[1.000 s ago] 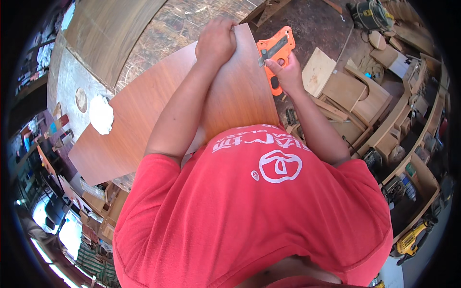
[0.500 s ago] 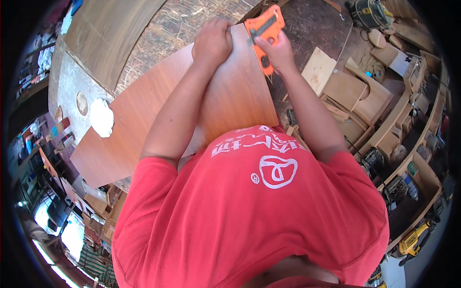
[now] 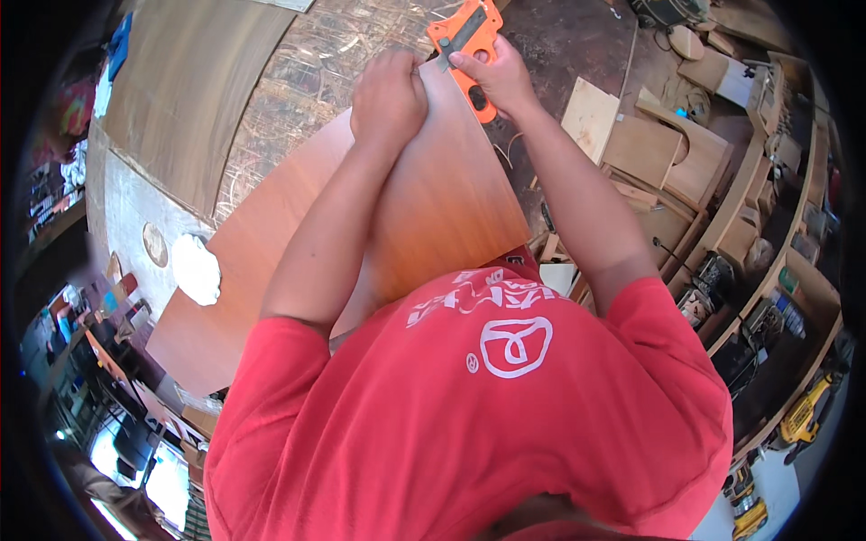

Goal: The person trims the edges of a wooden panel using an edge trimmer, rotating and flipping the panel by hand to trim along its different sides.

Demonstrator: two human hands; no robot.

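Note:
A brown wood-grain panel point(image 3: 442, 180) lies across the bench in front of me, its near side close to my body. My left hand point(image 3: 390, 99) is closed over the panel's far end, fingertips folded out of sight. In my right hand point(image 3: 503, 79) is an orange edge trimmer point(image 3: 469, 41), gripped with the thumb on top. The trimmer sits at the panel's far right corner, partly beyond it. A thin curled strip point(image 3: 511, 151) hangs beside the right edge.
Another wood-grain board point(image 3: 189, 99) lies on the scuffed bench to the left. A crumpled white cloth point(image 3: 196, 270) rests by the panel's left edge. At right are wood offcuts point(image 3: 640, 149), a wooden rack point(image 3: 722, 243) with tools, and a yellow power tool point(image 3: 803, 415).
My right hand has slid the orange trimmer farther along the panel's right edge, to its far corner. The left hand stays on the panel. The whole view has shifted slightly.

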